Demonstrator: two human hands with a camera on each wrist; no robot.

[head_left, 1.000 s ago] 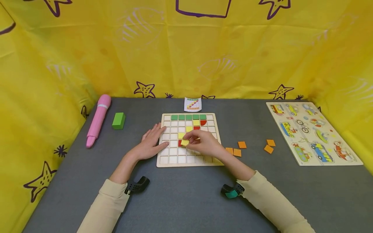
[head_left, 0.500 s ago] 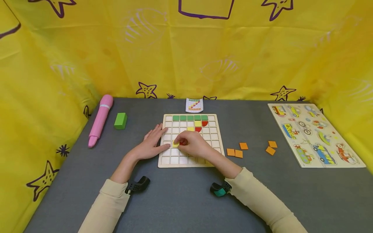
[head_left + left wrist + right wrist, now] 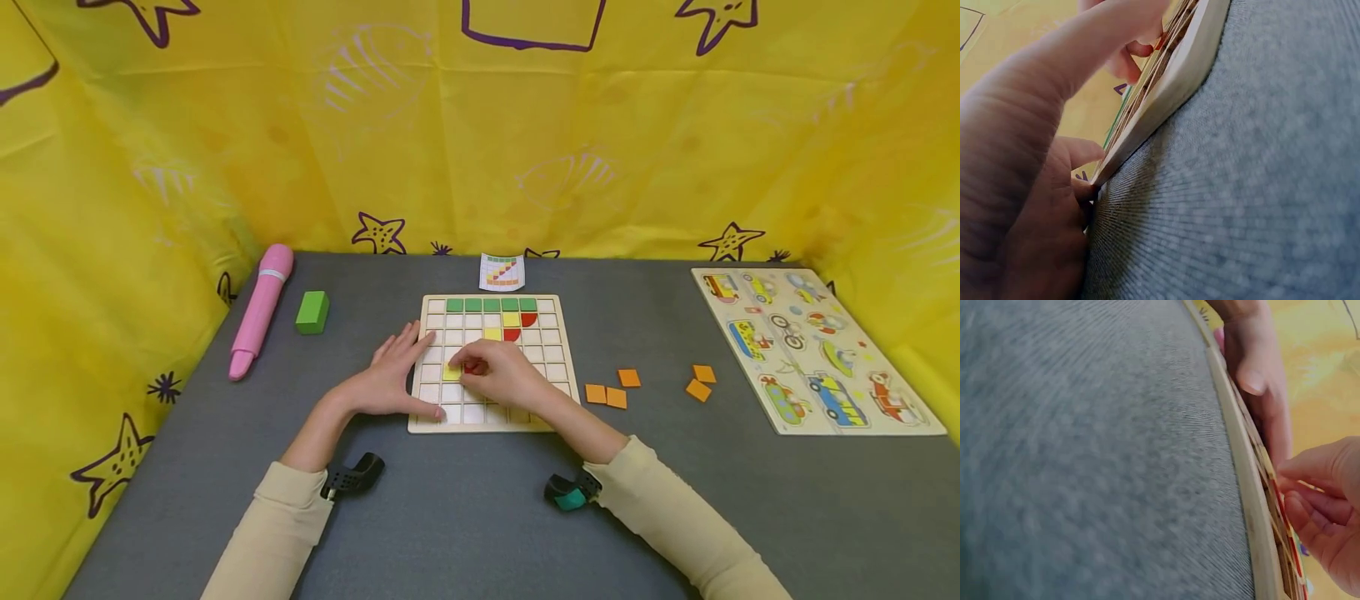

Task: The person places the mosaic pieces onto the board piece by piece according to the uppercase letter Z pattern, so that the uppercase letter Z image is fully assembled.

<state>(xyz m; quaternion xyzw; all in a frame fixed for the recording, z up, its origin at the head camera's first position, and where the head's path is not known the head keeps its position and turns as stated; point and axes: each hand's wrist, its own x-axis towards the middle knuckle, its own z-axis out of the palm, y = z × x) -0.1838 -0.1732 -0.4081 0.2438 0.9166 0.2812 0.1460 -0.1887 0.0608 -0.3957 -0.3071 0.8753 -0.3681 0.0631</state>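
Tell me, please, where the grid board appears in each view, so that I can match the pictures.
Head: the grid board lies just below the centre.
Left wrist: seen edge-on, slanting from the top, right of centre, down leftward.
Right wrist: edge-on again, running from the top down to the lower right.
Shared landmark: the right hand, at the top in left wrist, at the right in right wrist.

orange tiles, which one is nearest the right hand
The leftmost orange tile in the head view, just beside the grid board; the other four lie farther right.
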